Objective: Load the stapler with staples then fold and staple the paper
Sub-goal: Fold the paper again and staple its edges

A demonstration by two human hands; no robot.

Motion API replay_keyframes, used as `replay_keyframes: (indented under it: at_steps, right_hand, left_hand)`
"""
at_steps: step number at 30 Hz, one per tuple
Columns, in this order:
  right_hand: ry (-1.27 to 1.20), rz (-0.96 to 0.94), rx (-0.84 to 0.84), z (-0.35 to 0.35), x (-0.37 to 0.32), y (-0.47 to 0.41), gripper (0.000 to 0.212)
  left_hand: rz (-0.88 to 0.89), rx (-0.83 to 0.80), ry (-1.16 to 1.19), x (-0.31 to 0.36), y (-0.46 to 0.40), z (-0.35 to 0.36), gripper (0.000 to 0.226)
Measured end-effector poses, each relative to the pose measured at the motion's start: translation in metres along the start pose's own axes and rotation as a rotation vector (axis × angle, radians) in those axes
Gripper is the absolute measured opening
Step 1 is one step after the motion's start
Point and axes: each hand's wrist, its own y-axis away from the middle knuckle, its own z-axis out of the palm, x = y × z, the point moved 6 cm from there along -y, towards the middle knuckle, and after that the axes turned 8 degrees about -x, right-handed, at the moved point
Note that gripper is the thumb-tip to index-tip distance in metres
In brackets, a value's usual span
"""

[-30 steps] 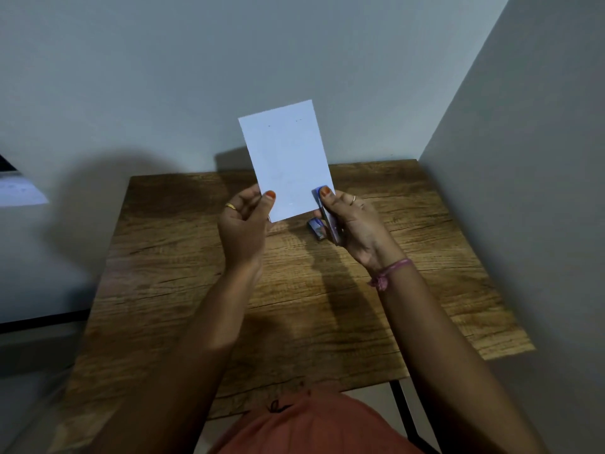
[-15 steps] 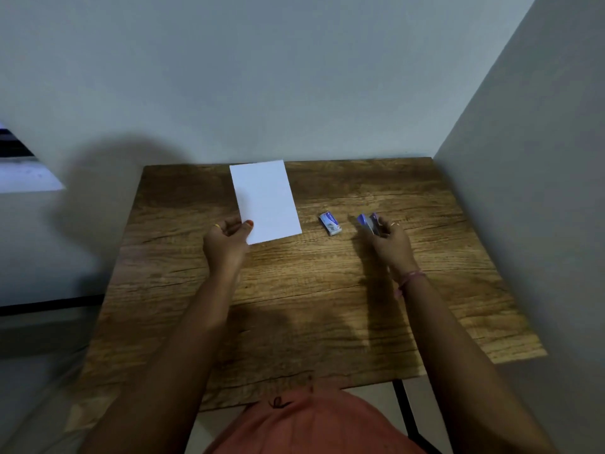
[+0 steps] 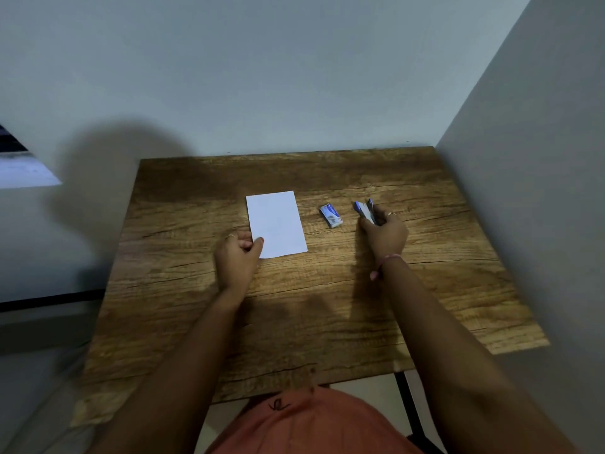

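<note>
The near half of the brown wood-grain table point(image 3: 294, 322) is bare up to its front edge, crossed only by the two forearms. Further in, the left hand point(image 3: 238, 257) pinches the near left corner of the white rectangular sheet of paper point(image 3: 276, 224), which lies flat near the middle. Just right of it, apart, sits the small blue-and-white staple box point(image 3: 331, 216), seemingly closed, though it is too small to be sure. Beyond, the right hand point(image 3: 384, 234) curls its fingers around the blue stapler point(image 3: 365, 211) on the tabletop. Grey walls meet the far and right edges.
</note>
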Motion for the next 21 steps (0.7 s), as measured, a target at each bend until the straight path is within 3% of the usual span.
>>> replay_keyframes:
  at_steps: [6, 15, 21]
  right_hand:
    - [0.073, -0.016, 0.036, 0.003, -0.004, 0.000, 0.044]
    - [0.058, -0.023, 0.097, 0.006, 0.009, 0.016, 0.065]
    - [0.078, -0.062, 0.053, 0.005, 0.020, 0.038, 0.067]
  left_hand:
    - [0.010, -0.019, -0.007, -0.002, 0.000, 0.000, 0.027]
    - [0.064, -0.026, -0.099, 0.000, 0.001, -0.003, 0.016]
    - [0.011, 0.010, 0.023, -0.005, 0.001, -0.006, 0.019]
